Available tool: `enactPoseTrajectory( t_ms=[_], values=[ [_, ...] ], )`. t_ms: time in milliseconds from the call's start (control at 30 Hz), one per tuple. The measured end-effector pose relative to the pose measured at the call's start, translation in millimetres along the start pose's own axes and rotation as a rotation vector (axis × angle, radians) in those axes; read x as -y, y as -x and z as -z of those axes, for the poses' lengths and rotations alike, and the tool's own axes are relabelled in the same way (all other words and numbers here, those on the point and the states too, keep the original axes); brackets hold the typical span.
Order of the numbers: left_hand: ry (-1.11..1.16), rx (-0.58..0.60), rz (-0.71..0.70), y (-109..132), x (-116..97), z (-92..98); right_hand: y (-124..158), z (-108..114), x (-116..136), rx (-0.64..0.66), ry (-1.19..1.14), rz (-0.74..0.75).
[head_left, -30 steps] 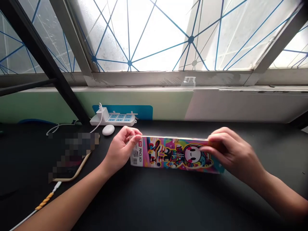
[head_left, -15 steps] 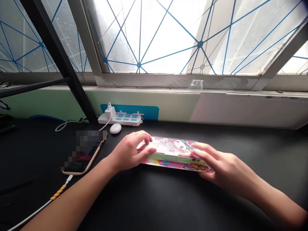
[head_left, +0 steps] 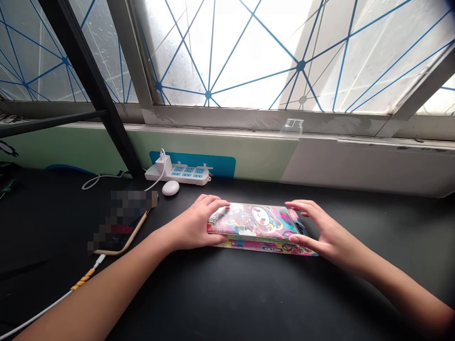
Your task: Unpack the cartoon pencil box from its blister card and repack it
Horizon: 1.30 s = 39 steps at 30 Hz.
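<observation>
A colourful pencil box (head_left: 259, 221) with a cartoon face on its top lies on the black table, over a second pink printed layer (head_left: 263, 245) that juts out at the front and right. My left hand (head_left: 201, 222) grips the box's left end, thumb along the front edge and fingers over the back corner. At the right end is my right hand (head_left: 316, 229), its thumb touching the front corner and its fingers spread apart behind, near the back corner. Whether those fingers touch the box is unclear.
On the left, a phone (head_left: 131, 232) lies with a white cable (head_left: 53, 310) plugged in. Behind it are a white power strip (head_left: 185, 174), a round white object (head_left: 170, 188) and a slanting black post (head_left: 88, 80). The wall and window (head_left: 231, 57) bound the table's back.
The box's upper part has shifted slightly left relative to the lower layer. My left hand has closed round its left end; my right fingers have opened wider and lifted off its top.
</observation>
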<state>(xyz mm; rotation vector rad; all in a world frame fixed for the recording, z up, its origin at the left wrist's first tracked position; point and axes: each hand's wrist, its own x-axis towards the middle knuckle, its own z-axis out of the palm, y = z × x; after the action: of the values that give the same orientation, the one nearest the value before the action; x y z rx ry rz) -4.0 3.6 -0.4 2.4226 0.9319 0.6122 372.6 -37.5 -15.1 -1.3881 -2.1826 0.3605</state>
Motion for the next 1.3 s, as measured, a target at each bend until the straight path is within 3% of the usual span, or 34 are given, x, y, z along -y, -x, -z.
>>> enactPoseTrajectory(
  t_ms=[167,333,467,533,633,700,833,967,1033,1300],
  values=[
    [-0.184,-0.169,-0.165,-4,1,-5.4,0,-2,-14,0.058,-0.134,-0.162],
    [-0.333,-0.261,-0.225,-6,1,-6.1,-2,-1,4,-0.045,-0.416,-0.344],
    [-0.303,-0.289,-0.254,-6,0,-7.2,-1,3,20,-0.133,-0.487,-0.369],
    [-0.223,-0.349,-0.198,-7,2,-7.7,-1,5,24,-0.157,-0.463,-0.356],
    [-0.121,-0.543,0.004,-7,9,-6.3,-1,7,25,-0.186,-0.413,-0.284],
    [-0.017,-0.596,0.122,-7,13,-3.9,-1,7,24,-0.236,-0.337,-0.2],
    [0.21,-0.526,0.202,-6,13,-0.7,1,8,22,-0.334,-0.137,-0.034],
    [0.065,-0.634,0.082,-4,4,-1.9,2,13,20,-0.412,0.001,0.036],
    [-0.003,-0.626,0.029,-3,0,-1.8,2,16,17,-0.433,0.022,0.033],
    [-0.18,-0.276,-0.12,0,-11,10.1,2,28,15,-0.22,0.229,0.182]
  ],
)
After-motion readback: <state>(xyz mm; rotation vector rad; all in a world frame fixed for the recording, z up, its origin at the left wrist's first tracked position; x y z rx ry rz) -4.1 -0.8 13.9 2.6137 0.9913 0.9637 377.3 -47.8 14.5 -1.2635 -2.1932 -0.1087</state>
